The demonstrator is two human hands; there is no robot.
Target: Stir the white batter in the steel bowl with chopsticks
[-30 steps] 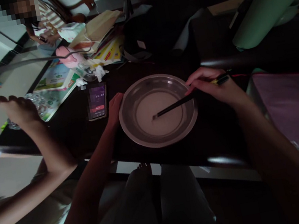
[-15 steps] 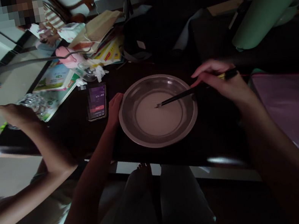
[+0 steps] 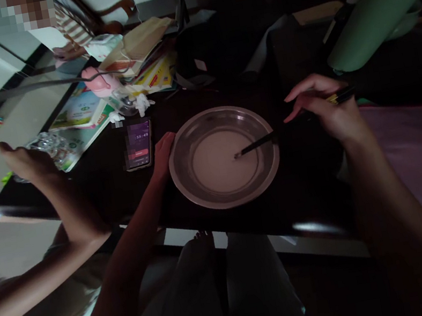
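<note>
- The right hand (image 3: pixel 327 110) has drawn away toward the right of the frame and now hangs clear of the basin's (image 3: pixel 184 171) right rim, where a second ago its fingertips were at that rim.
- The thin dark brush (image 3: pixel 255 144) has come with it: its tip has shifted from about the middle of the basin's floor to a spot right of centre, though it is within the rim.
- That hand's grip is closed around the brush; the middle of the handle fades into the dark, so exactly how the fingers pinch it cannot be told.
- For the work in hand, I judge this to be a stroke drawn outward through or just above the pale contents (image 3: pixel 213 149); whether the tip touches them is unclear.
- The basin has kept its place on the dark table (image 3: pixel 309 184), in the middle of the frame.
- The left hand (image 3: pixel 164 152) has stayed at the basin's left rim, touching it, probably as a steadying hand; whether its fingers clasp the rim cannot be told.
- Just left of that hand, the phone (image 3: pixel 139 144) shows a count that has ticked up by one.
- At the left of the frame, another person's hand (image 3: pixel 24 161) remains raised, apart from the basin.
</note>
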